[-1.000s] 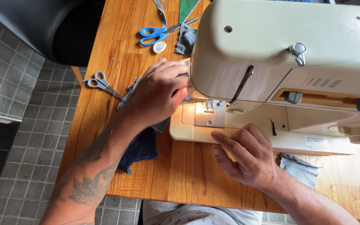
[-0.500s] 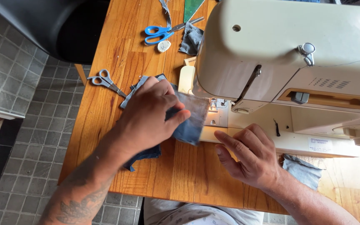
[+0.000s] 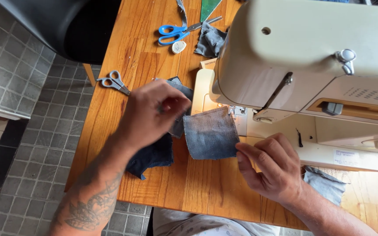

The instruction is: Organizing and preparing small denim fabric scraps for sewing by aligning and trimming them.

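Pinching denim patch [image 3: 210,134] both hands, left hand [image 3: 154,111], right hand [image 3: 270,168], sewing machine [image 3: 311,70] behind, scissors [image 3: 114,81] nearby

A small white rectangular label [image 3: 345,157] with dark print is showing at four o'clock on the base of the cream sewing machine [image 3: 311,57], while a tan card or label [image 3: 208,64] with dark print is peeking out at twelve o'clock by the machine's left edge.
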